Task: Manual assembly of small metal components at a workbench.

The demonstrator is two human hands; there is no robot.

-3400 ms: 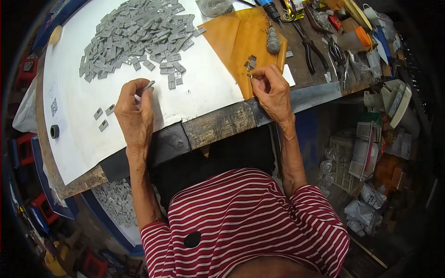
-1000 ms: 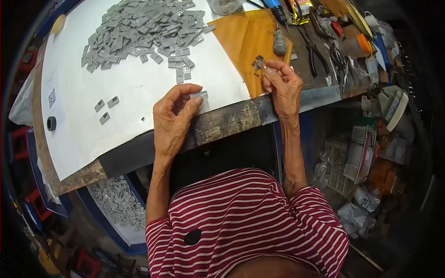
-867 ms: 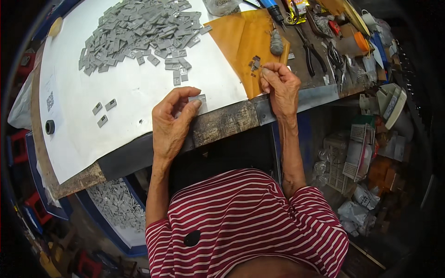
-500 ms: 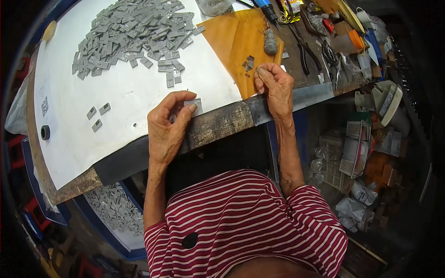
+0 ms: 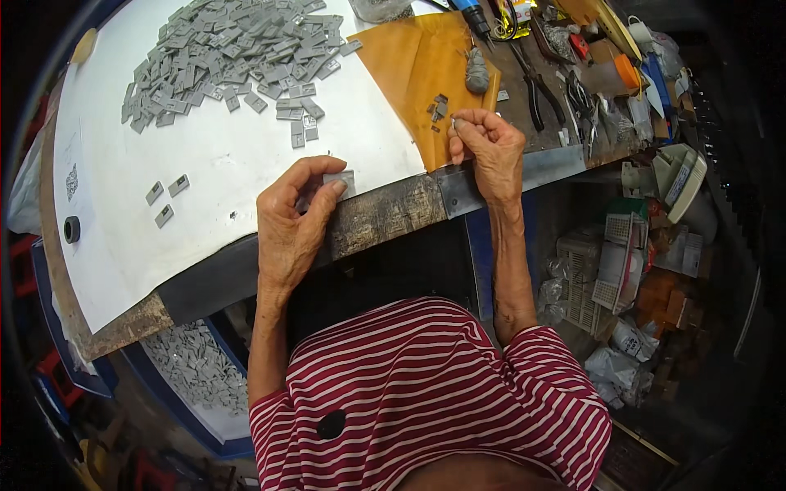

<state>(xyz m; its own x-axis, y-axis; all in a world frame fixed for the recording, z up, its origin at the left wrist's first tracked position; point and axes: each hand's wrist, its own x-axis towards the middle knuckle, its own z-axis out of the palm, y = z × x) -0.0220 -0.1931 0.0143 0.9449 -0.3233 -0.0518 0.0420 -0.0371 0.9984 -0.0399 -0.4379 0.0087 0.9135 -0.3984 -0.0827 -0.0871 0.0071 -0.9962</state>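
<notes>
One gray piece we grasp with the fingers of our left hand, near the front edge of the worktop. Our right hand is curled beside some small dark pieces on the orange sheet, and we cannot tell whether its fingers grasp something.

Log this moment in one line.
Left hand: pinching flat grey rectangular piece | Right hand: pinched shut, near small dark pieces on creased amber sheet
</notes>
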